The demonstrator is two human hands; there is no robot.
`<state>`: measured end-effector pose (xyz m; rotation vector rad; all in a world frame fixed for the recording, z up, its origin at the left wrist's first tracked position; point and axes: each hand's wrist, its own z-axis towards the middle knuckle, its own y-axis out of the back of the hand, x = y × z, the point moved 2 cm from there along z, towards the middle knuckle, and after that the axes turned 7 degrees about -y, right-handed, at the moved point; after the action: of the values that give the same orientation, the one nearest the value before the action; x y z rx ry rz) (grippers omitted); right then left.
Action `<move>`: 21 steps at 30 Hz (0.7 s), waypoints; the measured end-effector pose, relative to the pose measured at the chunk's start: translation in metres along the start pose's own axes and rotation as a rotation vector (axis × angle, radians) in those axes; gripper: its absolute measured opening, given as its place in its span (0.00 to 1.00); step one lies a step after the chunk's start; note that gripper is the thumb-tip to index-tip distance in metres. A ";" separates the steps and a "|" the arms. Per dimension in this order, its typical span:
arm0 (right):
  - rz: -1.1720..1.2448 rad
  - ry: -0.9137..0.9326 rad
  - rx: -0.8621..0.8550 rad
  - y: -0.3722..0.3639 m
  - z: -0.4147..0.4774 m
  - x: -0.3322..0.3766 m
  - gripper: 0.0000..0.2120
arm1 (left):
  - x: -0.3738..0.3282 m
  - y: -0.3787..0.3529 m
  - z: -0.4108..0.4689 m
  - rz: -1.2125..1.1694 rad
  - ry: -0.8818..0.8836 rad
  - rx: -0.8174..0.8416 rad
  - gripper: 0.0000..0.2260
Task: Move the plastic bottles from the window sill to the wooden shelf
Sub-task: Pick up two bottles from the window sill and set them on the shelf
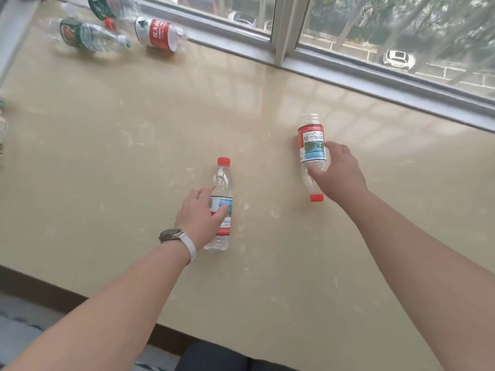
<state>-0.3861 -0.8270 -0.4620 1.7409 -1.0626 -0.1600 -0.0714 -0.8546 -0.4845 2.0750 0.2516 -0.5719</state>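
Two clear plastic bottles with red caps lie on the beige window sill (120,135). My left hand (198,215) wraps around the label of the nearer bottle (221,180), whose cap points toward the window. My right hand (340,172) is closed around the middle of the other bottle (311,141), thumb across its clear body, with its cap pointing toward me. Both bottles still rest on the sill. The wooden shelf is not in view.
More bottles lie at the far left of the sill: one with a red label (158,34) and two with green labels (80,33) (107,6). Another bottle (2,124) shows at the left edge. The window frame (284,30) borders the far side.
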 end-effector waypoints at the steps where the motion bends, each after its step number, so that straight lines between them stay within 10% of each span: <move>1: 0.029 -0.030 0.001 -0.005 0.007 -0.002 0.29 | 0.003 -0.004 0.003 -0.049 0.035 0.006 0.27; 8: 0.187 -0.192 0.019 -0.031 0.043 -0.010 0.38 | 0.006 -0.021 0.021 -0.324 0.219 0.028 0.20; 21: 0.285 -0.244 0.063 -0.040 0.055 -0.009 0.22 | 0.013 -0.024 0.026 -0.425 0.271 0.050 0.14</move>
<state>-0.3991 -0.8566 -0.5230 1.6328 -1.4956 -0.1634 -0.0768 -0.8639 -0.5205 2.1561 0.8580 -0.5475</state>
